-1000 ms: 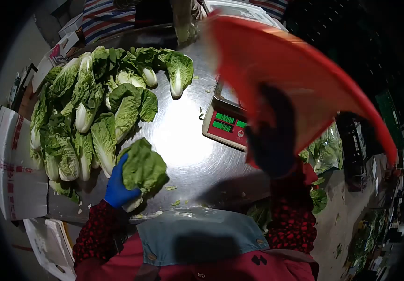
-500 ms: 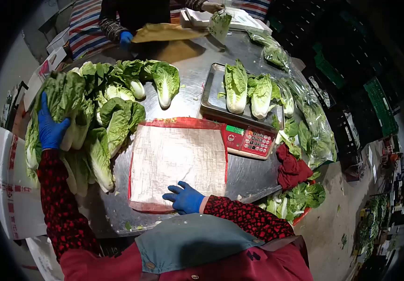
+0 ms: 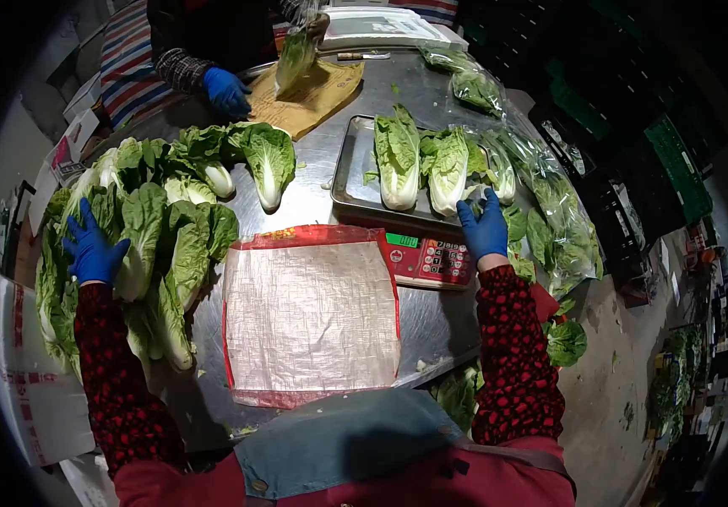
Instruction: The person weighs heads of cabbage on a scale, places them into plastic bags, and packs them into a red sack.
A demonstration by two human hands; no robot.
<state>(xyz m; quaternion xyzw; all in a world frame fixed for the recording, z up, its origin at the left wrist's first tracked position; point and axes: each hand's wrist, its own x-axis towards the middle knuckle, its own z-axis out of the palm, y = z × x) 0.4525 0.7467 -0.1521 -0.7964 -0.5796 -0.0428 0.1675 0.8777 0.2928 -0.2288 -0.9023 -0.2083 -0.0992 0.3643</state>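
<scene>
My left hand [image 3: 94, 247], in a blue glove, lies with spread fingers on the pile of lettuce heads [image 3: 140, 228] at the left of the table. My right hand [image 3: 483, 226], also gloved in blue, is at the right front edge of the scale's metal tray [image 3: 355, 182], its fingers apart. On that tray lie lettuce heads [image 3: 399, 165], and the nearest bases are just left of my right hand. The red scale [image 3: 427, 260] shows a green display below the tray. Between my arms a white woven sack [image 3: 309, 317] with red edges lies flat.
Across the table a co-worker's blue-gloved hand [image 3: 227, 91] rests by brown paper [image 3: 322, 97]; the other holds a bagged lettuce [image 3: 295, 61]. A knife [image 3: 364, 56] lies behind. Bagged greens [image 3: 562, 224] line the right edge. Dark crates [image 3: 676, 169] stand beyond.
My right hand has moved from the sack up and right to the tray. My left hand has its fingers spread more. The co-worker's bagged lettuce is now over the paper, lowered and further left.
</scene>
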